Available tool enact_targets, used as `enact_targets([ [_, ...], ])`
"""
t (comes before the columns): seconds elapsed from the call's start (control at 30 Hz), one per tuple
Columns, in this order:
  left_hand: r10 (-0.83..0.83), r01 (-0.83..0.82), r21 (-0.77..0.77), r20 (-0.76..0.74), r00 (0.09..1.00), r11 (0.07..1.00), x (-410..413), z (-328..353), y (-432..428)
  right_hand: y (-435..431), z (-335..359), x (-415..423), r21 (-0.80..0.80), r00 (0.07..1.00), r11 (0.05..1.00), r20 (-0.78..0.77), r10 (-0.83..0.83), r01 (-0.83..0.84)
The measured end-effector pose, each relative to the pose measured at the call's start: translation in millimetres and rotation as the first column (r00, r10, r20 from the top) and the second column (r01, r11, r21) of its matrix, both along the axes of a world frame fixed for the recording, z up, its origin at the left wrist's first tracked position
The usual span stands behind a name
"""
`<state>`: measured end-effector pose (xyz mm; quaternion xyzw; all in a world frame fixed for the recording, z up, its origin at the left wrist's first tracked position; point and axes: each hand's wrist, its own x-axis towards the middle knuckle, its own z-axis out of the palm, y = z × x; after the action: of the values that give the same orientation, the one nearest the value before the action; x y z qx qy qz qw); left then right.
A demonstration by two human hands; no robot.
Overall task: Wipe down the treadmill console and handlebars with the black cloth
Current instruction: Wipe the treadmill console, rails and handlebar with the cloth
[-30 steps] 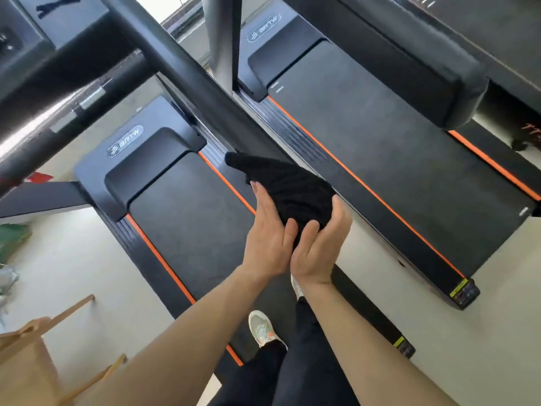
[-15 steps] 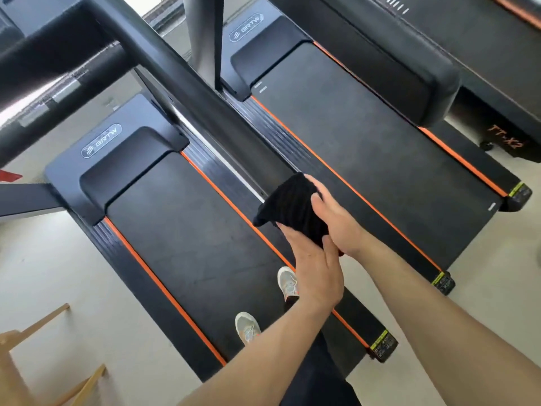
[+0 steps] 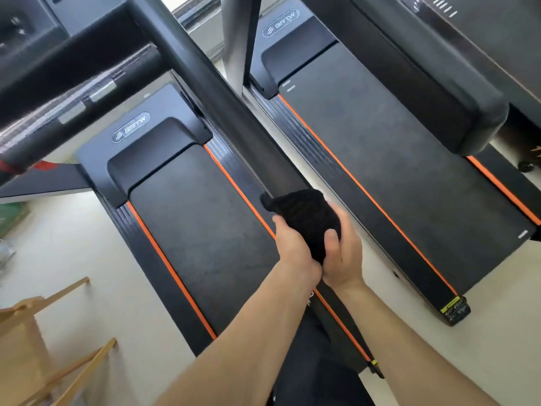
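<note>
The black cloth (image 3: 303,215) is bunched around the near end of the long dark right handlebar (image 3: 216,104), which runs from the top left down to the middle of the view. My left hand (image 3: 292,250) grips the cloth from the left side. My right hand (image 3: 341,253) grips it from the right, thumb pressed on the fabric. The end of the handlebar is hidden under the cloth. A corner of the treadmill console (image 3: 26,22) shows at the top left.
Below lies the treadmill belt (image 3: 205,230) with orange edge strips. A second treadmill (image 3: 395,171) stands to the right, its padded console (image 3: 439,92) overhanging. A front crossbar (image 3: 76,92) crosses the upper left. Wooden frames (image 3: 44,332) stand at the bottom left on the pale floor.
Both hands have stayed on the cloth and shifted it along the handlebar's near end. My left hand moved from over the cloth to its left side, and the view swung.
</note>
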<state>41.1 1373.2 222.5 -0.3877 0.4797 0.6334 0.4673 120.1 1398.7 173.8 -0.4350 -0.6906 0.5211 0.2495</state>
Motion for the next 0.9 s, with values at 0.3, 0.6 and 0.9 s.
enact_targets([
  [0.3,-0.053,0.051,-0.027,-0.104,0.993,0.998,-26.7,33.0,5.3,42.0,59.9,-54.6,0.025,0.871,0.907,0.291,0.396,-0.421],
  [0.6,-0.511,0.268,-0.446,-0.624,0.591,0.854,-153.6,40.5,-13.4,66.9,81.0,-169.4,0.183,0.732,0.774,0.509,0.453,-0.606],
  [0.9,-0.592,0.187,-0.566,-0.717,0.368,0.803,-263.0,73.7,-55.0,65.0,107.9,-260.0,0.561,0.928,0.748,0.313,0.204,-0.354],
])
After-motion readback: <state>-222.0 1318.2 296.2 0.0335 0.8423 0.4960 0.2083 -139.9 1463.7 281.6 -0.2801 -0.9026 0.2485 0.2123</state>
